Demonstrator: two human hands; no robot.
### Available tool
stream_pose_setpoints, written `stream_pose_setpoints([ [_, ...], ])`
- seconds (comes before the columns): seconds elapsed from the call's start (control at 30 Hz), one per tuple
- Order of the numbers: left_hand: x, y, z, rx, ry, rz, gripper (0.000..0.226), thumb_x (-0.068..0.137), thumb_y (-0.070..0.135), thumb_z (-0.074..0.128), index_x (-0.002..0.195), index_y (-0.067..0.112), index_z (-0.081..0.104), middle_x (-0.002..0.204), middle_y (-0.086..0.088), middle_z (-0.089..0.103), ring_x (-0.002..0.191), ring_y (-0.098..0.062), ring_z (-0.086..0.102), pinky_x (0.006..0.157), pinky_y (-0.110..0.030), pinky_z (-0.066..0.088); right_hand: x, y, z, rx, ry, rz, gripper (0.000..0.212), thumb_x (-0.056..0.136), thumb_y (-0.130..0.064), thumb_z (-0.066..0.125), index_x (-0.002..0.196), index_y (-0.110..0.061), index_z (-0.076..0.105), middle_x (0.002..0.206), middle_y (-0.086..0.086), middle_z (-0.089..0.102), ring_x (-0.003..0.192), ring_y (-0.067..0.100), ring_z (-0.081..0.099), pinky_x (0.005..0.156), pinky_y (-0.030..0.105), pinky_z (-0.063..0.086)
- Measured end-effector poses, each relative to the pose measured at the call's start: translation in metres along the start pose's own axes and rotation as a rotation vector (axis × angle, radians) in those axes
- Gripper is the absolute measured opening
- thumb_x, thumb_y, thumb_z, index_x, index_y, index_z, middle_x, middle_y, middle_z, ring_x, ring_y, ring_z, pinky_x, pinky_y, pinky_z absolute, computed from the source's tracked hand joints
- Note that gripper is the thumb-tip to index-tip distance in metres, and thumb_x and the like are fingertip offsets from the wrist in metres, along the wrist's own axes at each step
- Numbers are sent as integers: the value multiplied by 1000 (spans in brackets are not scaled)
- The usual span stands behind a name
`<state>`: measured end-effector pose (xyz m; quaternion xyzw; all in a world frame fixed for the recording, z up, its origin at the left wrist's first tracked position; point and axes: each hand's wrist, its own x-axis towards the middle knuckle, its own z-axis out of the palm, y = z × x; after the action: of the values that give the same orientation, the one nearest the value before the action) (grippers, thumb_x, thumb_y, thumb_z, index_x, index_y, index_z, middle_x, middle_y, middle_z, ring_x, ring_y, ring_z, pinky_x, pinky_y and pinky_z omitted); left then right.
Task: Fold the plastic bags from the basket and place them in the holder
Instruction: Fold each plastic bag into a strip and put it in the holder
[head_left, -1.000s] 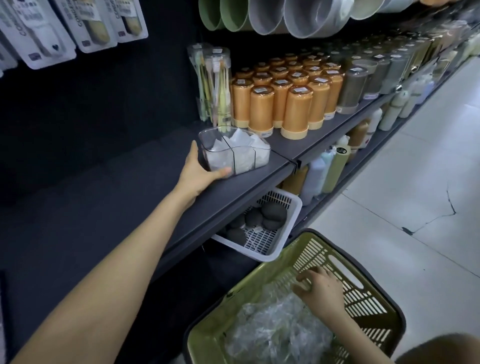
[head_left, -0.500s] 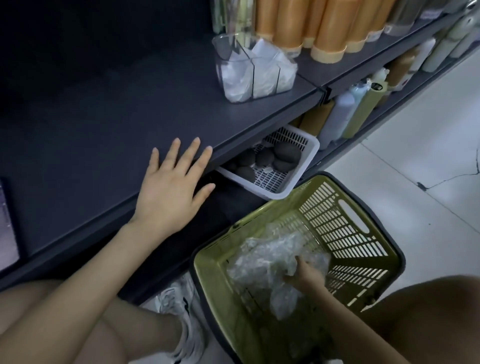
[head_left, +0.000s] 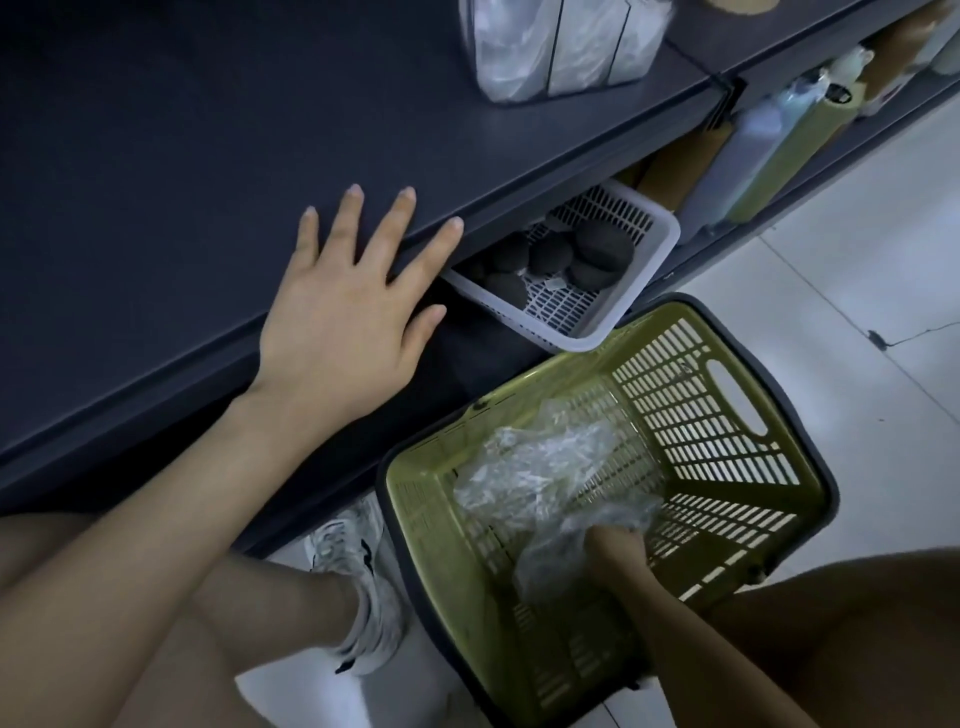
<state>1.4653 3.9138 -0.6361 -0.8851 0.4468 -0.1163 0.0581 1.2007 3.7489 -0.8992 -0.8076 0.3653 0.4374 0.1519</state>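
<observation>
Plastic bags (head_left: 545, 478) sit crumpled in the green basket (head_left: 727, 426), and the right grip (head_left: 618, 553) clenches a bunch of them. Featherlight, limp, slippery film, probably best pinched at an edge. Left grip (head_left: 337, 332) lies flat, released, on the shelf (head_left: 182, 182).

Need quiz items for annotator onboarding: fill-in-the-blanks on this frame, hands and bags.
The right hand grips crumpled plastic bags inside the basket, whose colour is ___.
The left hand rests flat on the dark shelf and holds ___.
The hand nearer the clear holder is the ___ one.
Missing: green; nothing; left.
</observation>
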Motion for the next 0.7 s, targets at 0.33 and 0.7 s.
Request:
stream_pose_setpoints([
  [0.33, -12, 3, -11, -369, 187, 46, 49, 93, 37, 48, 136, 15, 53, 144, -17, 45, 136, -37, 38, 115, -46, 27, -83, -6, -161, 468, 415, -308, 29, 83, -33, 71, 70, -8, 67, 62, -1, 59, 64, 19, 59, 57, 24, 40],
  [0.7, -54, 35, -65, -1024, 20, -206, 96, 63, 84, 49, 145, 37, 33, 149, 15, 35, 138, -5, 29, 113, -26, 24, -246, -34, -263, 1060, 117, -1014, 37, 67, -36, 85, 69, -11, 58, 69, 9, 59, 64, 21, 54, 59, 27, 42],
])
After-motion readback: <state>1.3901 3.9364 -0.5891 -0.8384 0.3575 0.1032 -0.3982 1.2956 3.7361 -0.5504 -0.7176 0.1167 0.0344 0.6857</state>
